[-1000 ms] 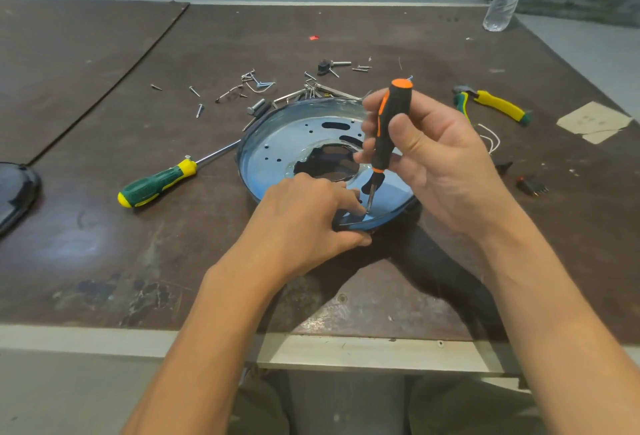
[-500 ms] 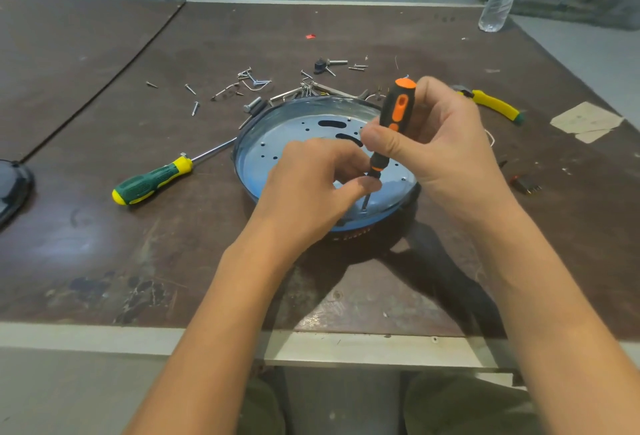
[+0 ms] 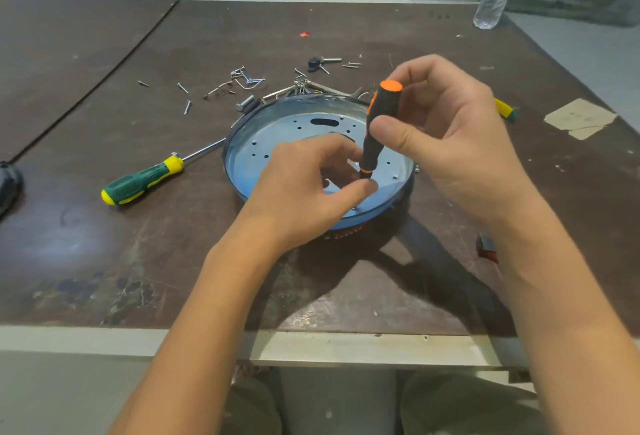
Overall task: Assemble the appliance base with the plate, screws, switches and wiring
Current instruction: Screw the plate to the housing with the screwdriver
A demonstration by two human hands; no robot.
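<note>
Several screws (image 3: 187, 107) lie loose beyond plate (image 3: 277, 130) mid-table. Right hand (image 3: 450, 144) grips upright screwdriver (image 3: 379, 126) over plate; left hand (image 3: 304, 189) curls at tip, pinch unclear. Likely early: screwing underway, switches and wiring unfitted.

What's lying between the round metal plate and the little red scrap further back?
Head view: loose screws and pins heaped at the plate's far rim, then a small black part, then bare table up to the red scrap.
</note>
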